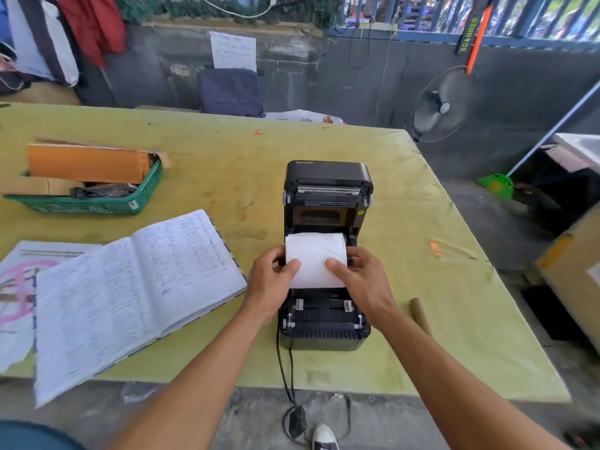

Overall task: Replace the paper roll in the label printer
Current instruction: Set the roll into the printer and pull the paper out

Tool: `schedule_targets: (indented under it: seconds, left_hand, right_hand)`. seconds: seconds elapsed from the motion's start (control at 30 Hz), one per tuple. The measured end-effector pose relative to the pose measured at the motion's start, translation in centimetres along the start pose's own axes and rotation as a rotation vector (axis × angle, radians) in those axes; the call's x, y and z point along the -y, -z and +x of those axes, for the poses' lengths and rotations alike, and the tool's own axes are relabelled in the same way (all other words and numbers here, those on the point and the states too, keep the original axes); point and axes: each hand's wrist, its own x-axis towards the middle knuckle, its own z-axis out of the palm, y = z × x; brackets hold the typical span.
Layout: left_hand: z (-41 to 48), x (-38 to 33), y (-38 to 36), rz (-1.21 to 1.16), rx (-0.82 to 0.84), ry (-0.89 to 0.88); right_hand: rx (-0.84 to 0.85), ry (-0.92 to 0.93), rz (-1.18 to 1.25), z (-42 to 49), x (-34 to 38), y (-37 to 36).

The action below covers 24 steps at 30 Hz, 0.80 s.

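Printer: a black plastic label printer (326,323) stands on the yellow-green table (207,164), lid (328,177) swung up and back toward 12 o'clock, its open bay facing the camera.
Paper roll: a white paper roll (315,246) sits in the bay, with a loose sheet drawn from it toward 6 o'clock, over the front of the printer.
Left hand: the left hand (269,284) is at the roll's 9 o'clock side, thumb pressed on top of the loose sheet, fingers curled round the paper's edge.
Right hand: the right hand (360,280) mirrors it at 3 o'clock, thumb on the sheet, fingers wrapped at the edge; both hands are clamped on the paper, apart from each other.
Cardboard tube: a brown cardboard core (420,315) lies on the table at 4 o'clock from the printer, near it.
Notebook: an open handwritten ledger (130,287) lies at 9 o'clock from the printer.
Basket: a green plastic basket (97,203) holding cardboard pieces sits at 10 o'clock, well apart.
Cables: black cables (285,368) hang from the printer's front over the table edge at 6 o'clock.
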Motion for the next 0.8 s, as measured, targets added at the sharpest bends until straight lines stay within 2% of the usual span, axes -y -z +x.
schedule_targets:
  seconds: [0.5,0.8]
  left_hand:
    - [2.8,1.5,-2.9,0.006,0.023,-0.003]
    - [3.1,2.7,-3.0,0.118,0.035,0.028]
  right_hand:
    - [0.031,-0.050,0.057,4.0,-3.3,0.5]
    - [-0.001,-0.048,-0.052,4.5,-4.0,0.3]
